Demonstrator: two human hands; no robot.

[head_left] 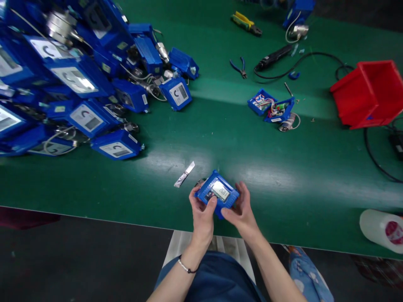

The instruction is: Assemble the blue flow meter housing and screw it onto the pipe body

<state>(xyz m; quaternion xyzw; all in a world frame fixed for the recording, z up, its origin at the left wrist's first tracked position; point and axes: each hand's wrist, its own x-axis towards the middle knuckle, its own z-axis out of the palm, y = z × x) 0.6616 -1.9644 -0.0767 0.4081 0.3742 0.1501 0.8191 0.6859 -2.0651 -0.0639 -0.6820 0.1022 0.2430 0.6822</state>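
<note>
Between my two hands, near the front edge of the green table, is a blue meter box with a lit display showing digits. My left hand grips its left side, thumb lying on the front face. On the right side my right hand holds the same box, thumb at the lower edge and fingers curled behind. A metal fitting shows partly behind the box by my left fingers. Just left of the box, a utility knife blade strip lies on the table.
Many blue meters are piled at the left. An opened meter with wires showing lies right of centre. Behind it are blue pliers, yellow-handled cutters and a corded tool. A red bin and a white bottle stand at right.
</note>
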